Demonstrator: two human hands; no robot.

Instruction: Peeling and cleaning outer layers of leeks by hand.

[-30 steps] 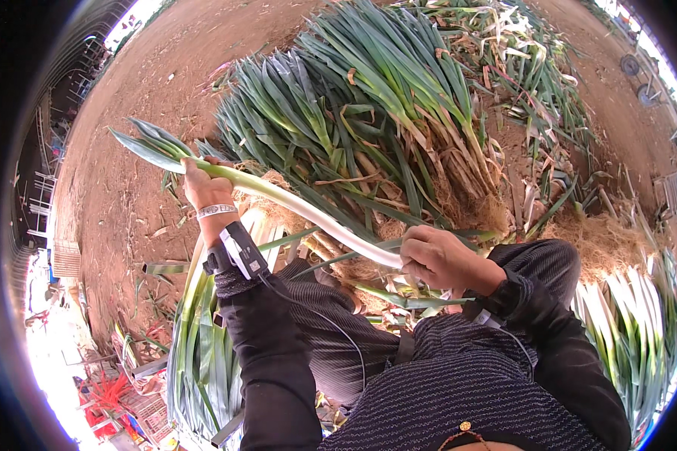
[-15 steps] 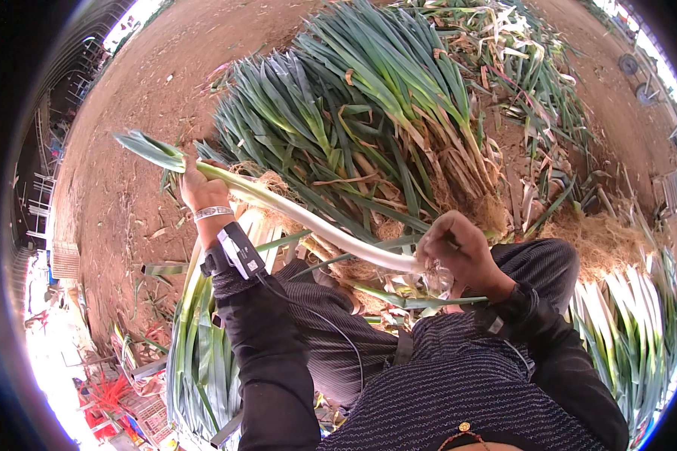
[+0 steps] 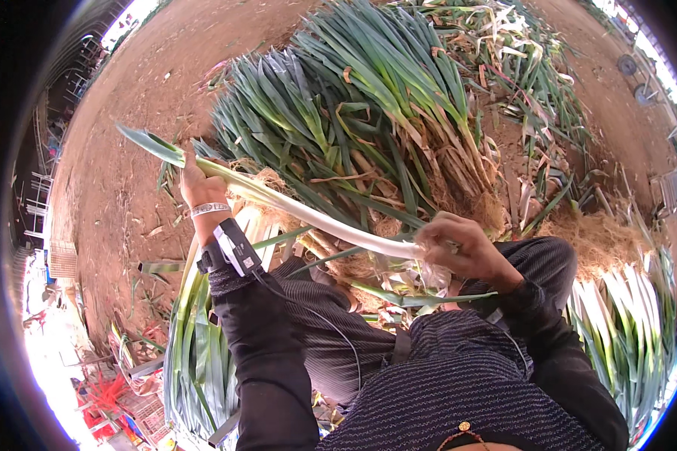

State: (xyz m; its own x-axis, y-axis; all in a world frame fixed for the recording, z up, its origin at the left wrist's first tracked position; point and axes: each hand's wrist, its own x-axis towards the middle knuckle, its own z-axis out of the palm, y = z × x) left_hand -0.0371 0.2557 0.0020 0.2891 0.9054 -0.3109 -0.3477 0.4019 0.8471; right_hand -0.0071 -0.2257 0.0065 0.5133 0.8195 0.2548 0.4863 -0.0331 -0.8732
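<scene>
A long leek [image 3: 338, 228] with a white shank and a trimmed green top spans slantwise in front of me. My left hand [image 3: 203, 188] is closed round its green end. At the root end, my right hand [image 3: 462, 246] has its fingers curled against the leek's base. The roots are mostly hidden by those fingers. Beyond the leek lies a pile of untrimmed leeks [image 3: 346, 98] with dark green leaves and brown roots. Cleaned leeks [image 3: 195, 353] lie by my left forearm.
More cleaned leeks [image 3: 620, 316] with white shanks lie at the right. Cut-off roots [image 3: 598, 244] are heaped just beyond them. Stripped leaves [image 3: 515, 52] litter the far right of the brown dirt floor [image 3: 150, 90]. A crate [image 3: 147, 413] stands at the lower left.
The root end of the leek has risen slightly, and my right hand has turned, its fingers now reaching further over the base. My left hand keeps its hold.
</scene>
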